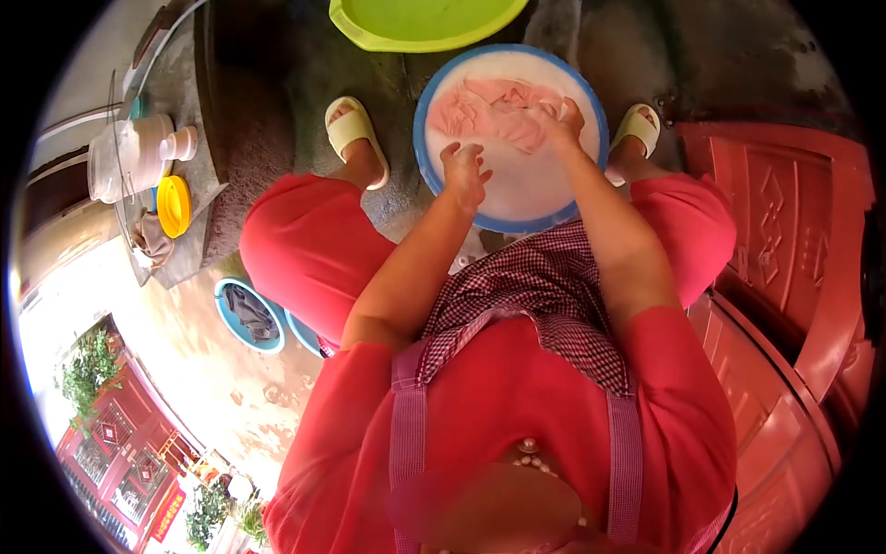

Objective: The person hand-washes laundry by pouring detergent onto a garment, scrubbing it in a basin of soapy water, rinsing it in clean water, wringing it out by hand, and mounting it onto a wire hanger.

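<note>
A blue-rimmed basin [430,174] stands on the ground between my feet, filled with whitish, sudsy water. A wet, crumpled pink cloth [494,113] lies across the far half of it. My right hand [563,122] is at the cloth's right end, with its fingers bent onto the fabric. Over the near left part of the basin, my left hand [466,174] is raised with curled fingers spread apart. Nothing shows in it, and it is clear of the cloth.
Beyond the basin sits a lime-green tub [425,23]. Red wooden furniture [775,222] stands close on the right. A ledge at left holds a yellow bowl [173,206] and a pale bucket [134,157]. Behind my left knee, a light-blue basin [224,305] holds dark cloth.
</note>
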Action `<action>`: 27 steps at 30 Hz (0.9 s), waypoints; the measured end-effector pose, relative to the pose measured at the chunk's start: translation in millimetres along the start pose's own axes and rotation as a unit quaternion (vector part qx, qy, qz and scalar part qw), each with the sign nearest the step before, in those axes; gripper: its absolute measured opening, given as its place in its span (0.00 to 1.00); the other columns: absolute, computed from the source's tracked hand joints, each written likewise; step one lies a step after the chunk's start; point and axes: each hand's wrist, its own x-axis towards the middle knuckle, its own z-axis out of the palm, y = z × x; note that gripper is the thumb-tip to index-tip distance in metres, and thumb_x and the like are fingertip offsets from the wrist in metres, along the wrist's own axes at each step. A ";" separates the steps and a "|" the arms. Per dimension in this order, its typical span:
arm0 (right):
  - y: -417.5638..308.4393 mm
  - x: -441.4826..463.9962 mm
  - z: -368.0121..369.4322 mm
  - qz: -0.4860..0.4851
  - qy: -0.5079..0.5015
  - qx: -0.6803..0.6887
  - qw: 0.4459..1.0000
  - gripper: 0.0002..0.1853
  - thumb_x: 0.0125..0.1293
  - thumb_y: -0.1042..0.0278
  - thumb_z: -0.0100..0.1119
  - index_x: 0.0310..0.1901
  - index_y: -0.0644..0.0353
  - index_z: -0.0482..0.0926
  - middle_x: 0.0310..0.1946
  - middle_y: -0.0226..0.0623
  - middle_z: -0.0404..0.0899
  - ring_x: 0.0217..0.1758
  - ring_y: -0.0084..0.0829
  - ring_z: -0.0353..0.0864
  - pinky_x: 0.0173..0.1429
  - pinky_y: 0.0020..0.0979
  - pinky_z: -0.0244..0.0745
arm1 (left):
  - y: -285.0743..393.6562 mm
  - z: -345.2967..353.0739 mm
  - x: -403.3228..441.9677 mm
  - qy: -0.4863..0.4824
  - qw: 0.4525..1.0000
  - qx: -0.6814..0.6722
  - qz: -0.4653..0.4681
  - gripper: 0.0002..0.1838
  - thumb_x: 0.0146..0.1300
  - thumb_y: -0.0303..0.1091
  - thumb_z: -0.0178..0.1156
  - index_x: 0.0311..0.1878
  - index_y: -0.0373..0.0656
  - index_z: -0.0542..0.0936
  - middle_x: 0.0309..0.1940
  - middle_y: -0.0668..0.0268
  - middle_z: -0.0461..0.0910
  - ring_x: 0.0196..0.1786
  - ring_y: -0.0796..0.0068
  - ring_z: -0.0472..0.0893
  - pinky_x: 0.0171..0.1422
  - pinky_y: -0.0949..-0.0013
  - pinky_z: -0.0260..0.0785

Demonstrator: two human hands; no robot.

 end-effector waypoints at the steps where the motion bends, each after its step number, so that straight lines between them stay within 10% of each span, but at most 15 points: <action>1: 10.5 -10.7 3.7 -0.077 -0.014 -0.055 0.995 0.31 0.58 0.49 0.56 0.60 0.56 0.63 0.64 0.46 0.54 0.62 0.43 0.62 0.61 0.40 0.63 | -1.3 0.7 -3.7 0.007 1.000 -0.008 0.012 0.27 0.57 0.33 0.54 0.59 0.48 0.59 0.55 0.59 0.62 0.56 0.54 0.63 0.54 0.43 0.63; 3: 59.0 -7.1 32.4 -0.286 0.012 -0.212 0.935 0.33 0.59 0.45 0.54 0.64 0.50 0.62 0.69 0.47 0.44 0.68 0.50 0.54 0.67 0.37 0.57 | 2.6 4.0 -5.2 -0.017 0.999 -0.023 0.030 0.28 0.57 0.33 0.54 0.60 0.51 0.56 0.54 0.59 0.63 0.55 0.54 0.64 0.53 0.44 0.64; 6: 61.1 -26.0 46.6 -0.377 -0.147 -0.174 0.898 0.28 0.60 0.53 0.55 0.62 0.46 0.65 0.63 0.55 0.57 0.69 0.43 0.53 0.60 0.35 0.65 | -3.6 10.5 -1.8 -0.038 0.998 -0.047 0.010 0.27 0.58 0.34 0.54 0.60 0.51 0.56 0.54 0.60 0.63 0.54 0.55 0.65 0.52 0.45 0.66; 9: 69.9 -14.2 46.9 -0.304 -0.342 -0.204 0.866 0.22 0.59 0.57 0.55 0.56 0.52 0.71 0.56 0.55 0.67 0.63 0.45 0.63 0.61 0.34 0.64 | -16.3 7.3 9.5 -0.016 0.998 -0.050 -0.027 0.24 0.60 0.35 0.53 0.58 0.51 0.58 0.53 0.61 0.63 0.53 0.56 0.66 0.51 0.45 0.67; 12: 65.4 -1.6 29.2 -0.037 -0.335 -0.213 0.917 0.22 0.55 0.64 0.56 0.54 0.55 0.71 0.50 0.52 0.73 0.57 0.46 0.69 0.61 0.34 0.64 | -22.6 -3.0 21.4 0.007 0.998 -0.065 -0.012 0.19 0.61 0.36 0.51 0.55 0.48 0.63 0.46 0.61 0.68 0.48 0.58 0.70 0.50 0.51 0.69; 15: 76.5 1.0 38.9 -0.180 -0.054 -0.213 0.959 0.26 0.51 0.69 0.57 0.55 0.56 0.70 0.51 0.51 0.72 0.54 0.48 0.71 0.57 0.36 0.67 | -27.0 -15.9 51.5 -0.023 0.997 -0.059 0.045 0.19 0.62 0.43 0.51 0.54 0.46 0.67 0.41 0.60 0.73 0.44 0.58 0.74 0.51 0.52 0.69; 17: 40.7 -12.3 39.9 -0.298 -0.051 -0.155 0.940 0.27 0.49 0.71 0.59 0.54 0.59 0.69 0.49 0.50 0.73 0.47 0.46 0.76 0.48 0.36 0.72 | -13.8 -21.4 54.6 -0.191 0.965 -0.163 -0.081 0.22 0.64 0.47 0.48 0.57 0.46 0.64 0.45 0.59 0.72 0.42 0.57 0.75 0.49 0.52 0.70; 18: -28.0 -42.7 9.8 -0.176 -0.219 -0.025 0.959 0.26 0.50 0.71 0.59 0.53 0.59 0.69 0.47 0.49 0.74 0.44 0.44 0.77 0.45 0.35 0.73 | -1.1 -17.3 47.2 -0.271 0.928 -0.212 -0.142 0.24 0.65 0.49 0.46 0.58 0.46 0.63 0.48 0.59 0.72 0.42 0.57 0.75 0.48 0.53 0.70; 21: -61.6 -82.1 24.4 -0.173 -0.279 0.019 0.944 0.23 0.50 0.67 0.62 0.49 0.59 0.68 0.38 0.45 0.75 0.39 0.36 0.78 0.37 0.32 0.75 | 17.9 2.4 30.0 -0.205 0.939 -0.248 -0.125 0.30 0.64 0.59 0.42 0.59 0.45 0.65 0.50 0.52 0.72 0.46 0.48 0.76 0.53 0.48 0.67; 24: -48.9 -119.4 57.7 -0.201 -0.300 0.225 0.905 0.16 0.51 0.66 0.63 0.42 0.58 0.72 0.35 0.43 0.77 0.37 0.37 0.78 0.37 0.32 0.75 | 10.5 -22.3 55.7 -0.405 0.878 -0.241 -0.081 0.32 0.65 0.60 0.40 0.59 0.42 0.65 0.54 0.51 0.70 0.52 0.49 0.73 0.58 0.49 0.65; 27: -81.0 -141.7 25.9 -0.388 -0.240 0.001 0.890 0.11 0.49 0.63 0.63 0.33 0.57 0.76 0.35 0.45 0.79 0.40 0.41 0.78 0.42 0.37 0.73 | 8.2 -21.9 52.2 -0.344 0.918 -0.198 -0.012 0.31 0.67 0.56 0.37 0.62 0.40 0.62 0.59 0.52 0.66 0.60 0.53 0.66 0.64 0.54 0.58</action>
